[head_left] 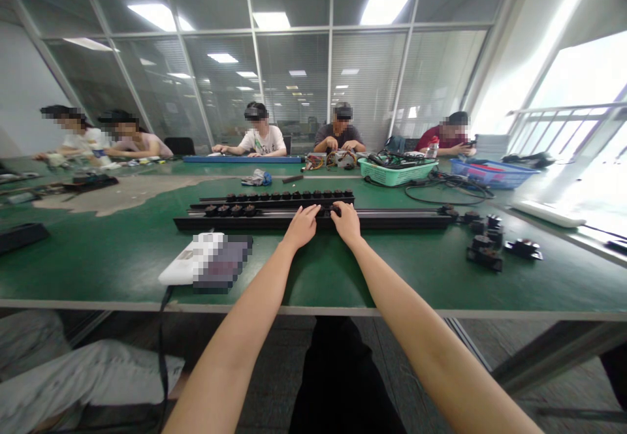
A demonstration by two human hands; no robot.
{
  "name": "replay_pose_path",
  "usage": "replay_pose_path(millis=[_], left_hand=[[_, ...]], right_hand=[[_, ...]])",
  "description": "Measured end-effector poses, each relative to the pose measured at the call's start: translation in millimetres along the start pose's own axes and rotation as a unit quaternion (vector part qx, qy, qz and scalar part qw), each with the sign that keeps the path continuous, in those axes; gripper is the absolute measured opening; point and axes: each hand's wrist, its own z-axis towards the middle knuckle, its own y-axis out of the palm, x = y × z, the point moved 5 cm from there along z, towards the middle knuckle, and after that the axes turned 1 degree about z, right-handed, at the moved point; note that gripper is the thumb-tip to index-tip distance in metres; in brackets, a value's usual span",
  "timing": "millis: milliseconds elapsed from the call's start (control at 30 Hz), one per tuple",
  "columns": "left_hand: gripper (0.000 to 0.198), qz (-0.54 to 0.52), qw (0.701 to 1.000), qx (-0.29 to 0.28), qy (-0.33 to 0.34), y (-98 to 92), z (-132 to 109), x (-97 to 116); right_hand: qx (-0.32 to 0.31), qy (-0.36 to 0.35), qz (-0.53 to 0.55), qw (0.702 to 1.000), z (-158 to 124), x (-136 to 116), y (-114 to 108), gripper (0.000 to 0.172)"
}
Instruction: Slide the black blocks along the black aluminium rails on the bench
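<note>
My left hand (302, 226) and my right hand (346, 222) lie side by side on a long black metal rail (392, 220), their fingertips reaching small black round fittings (323, 211) mounted along it. The fingers hide the fittings beneath them, so any grip is unclear. Behind it runs a second rail carrying a row of similar black fittings (289, 196). Several loose black blocks (484, 251) lie on the green table mat to the right. A pixelated white device (206, 259) sits near my left forearm.
The green-topped table (98, 271) ends in a pale front edge near my body. A green basket (396, 172), blue basket (494, 173), tangled black cables (450, 189) and white power strip (548, 213) lie farther off. Several co-workers sit across the table.
</note>
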Motion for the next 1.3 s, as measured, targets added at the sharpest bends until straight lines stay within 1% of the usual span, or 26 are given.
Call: replay_pose_path(millis=[200, 400, 667, 867, 1033, 1167, 1300], left_hand=[[0.058, -0.002, 1.0, 0.001, 0.002, -2.5, -1.1, 2.4], [0.058, -0.003, 1.0, 0.001, 0.005, -2.0, -1.3, 1.5], [0.058, 0.005, 1.0, 0.001, 0.003, -1.8, -1.7, 1.3], [0.059, 0.003, 1.0, 0.004, 0.006, -0.4, -1.6, -0.1], [0.059, 0.01, 1.0, 0.008, 0.014, 1.4, -1.3, -1.7], [0.057, 0.016, 1.0, 0.003, 0.011, 1.3, -1.2, -1.2], [0.056, 0.017, 1.0, -0.001, 0.009, -0.3, -1.4, 0.4]], right_hand=[[0.001, 0.0, -0.001, 1.0, 1.2, 2.5, -1.1, 0.036], [-0.013, 0.001, -0.004, 1.0, 2.6, 3.6, -0.4, 0.037], [-0.005, 0.001, -0.01, 1.0, 2.1, 3.6, -2.2, 0.036], [-0.005, 0.019, -0.013, 1.0, 2.2, 5.1, -3.8, 0.036], [0.001, 0.03, -0.004, 1.0, 1.0, 4.7, -5.0, 0.032], [0.018, 0.041, 0.002, 0.999, 0.5, 5.9, -5.7, 0.033], [0.026, 0.033, -0.014, 0.999, 0.7, 5.3, -5.8, 0.027]])
